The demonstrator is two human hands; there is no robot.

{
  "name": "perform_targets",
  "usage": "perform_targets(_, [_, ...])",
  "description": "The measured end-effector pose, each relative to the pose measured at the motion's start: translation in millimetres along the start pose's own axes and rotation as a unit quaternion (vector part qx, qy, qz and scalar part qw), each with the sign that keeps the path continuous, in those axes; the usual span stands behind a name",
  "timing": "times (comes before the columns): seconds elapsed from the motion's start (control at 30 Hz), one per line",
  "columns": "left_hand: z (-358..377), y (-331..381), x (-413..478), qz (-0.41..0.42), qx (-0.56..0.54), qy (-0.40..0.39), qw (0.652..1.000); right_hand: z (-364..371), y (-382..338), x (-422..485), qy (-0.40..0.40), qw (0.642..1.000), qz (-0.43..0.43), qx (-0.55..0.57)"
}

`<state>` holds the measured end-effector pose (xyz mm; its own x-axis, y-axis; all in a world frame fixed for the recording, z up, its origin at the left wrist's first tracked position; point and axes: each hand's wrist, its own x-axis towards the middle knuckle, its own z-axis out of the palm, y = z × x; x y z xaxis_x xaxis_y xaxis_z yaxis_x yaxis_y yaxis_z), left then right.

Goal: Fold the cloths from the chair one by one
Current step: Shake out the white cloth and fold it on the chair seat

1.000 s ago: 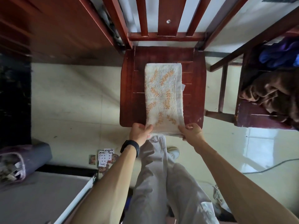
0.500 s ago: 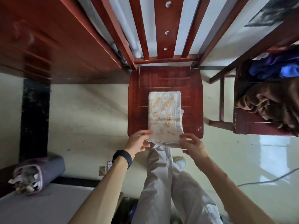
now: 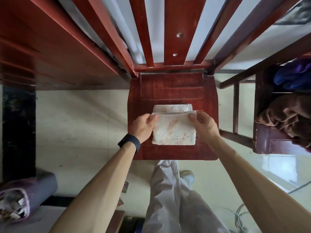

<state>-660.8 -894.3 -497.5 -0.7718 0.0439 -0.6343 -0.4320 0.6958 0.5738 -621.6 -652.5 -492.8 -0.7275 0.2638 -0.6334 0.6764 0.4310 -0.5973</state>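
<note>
A white towel (image 3: 174, 132) with an orange leaf pattern lies on the seat of a red-brown wooden chair (image 3: 171, 86) straight ahead. Its near half is folded over toward the far end, and a strip of the lower layer shows beyond the fold edge. My left hand (image 3: 143, 126) pinches the left corner of that lifted edge, and my right hand (image 3: 204, 125) pinches the right corner. A second chair (image 3: 267, 140) at the right holds a heap of brown cloth (image 3: 289, 116) and blue-purple cloth (image 3: 292, 76).
A dark wooden table edge (image 3: 50, 47) runs along the upper left. A rolled purple mat (image 3: 28, 195) lies at the lower left. My legs in light trousers (image 3: 170, 195) stand below the chair. Cables (image 3: 239, 214) trail on the tiled floor at the lower right.
Both hands have carried the towel's near end up and over toward the chair back, so the long strip is now doubled. The camera has moved closer to the chair.
</note>
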Motion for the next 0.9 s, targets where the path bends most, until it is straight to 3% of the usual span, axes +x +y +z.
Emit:
perform_targets(0.17, [12,4,31,-0.018,-0.014,0.074,0.997,16,-5,30,0.032,0.999,0.033,-0.004])
perform_targets(0.37, [22,-3,57,-0.028,0.027,0.089,0.995,32,5,55,0.044,0.996,0.038,-0.064])
perform_targets(0.57, [24,-4,66,-0.023,0.037,0.098,0.994,42,9,56,0.104,0.993,0.033,-0.041])
perform_targets(0.63, [24,-6,55,0.042,0.044,0.149,0.987,45,11,41,0.173,0.983,-0.004,-0.070])
perform_targets(0.73, [37,-18,26,0.229,0.164,0.227,0.932,57,17,14,0.223,0.940,-0.151,-0.209])
perform_targets(0.8, [54,-27,11,0.296,0.243,0.168,0.908,68,25,4,0.146,0.918,-0.236,-0.285])
perform_targets(0.9, [71,-39,16,0.279,0.324,0.100,0.898,74,40,9,0.051,0.901,-0.252,-0.349])
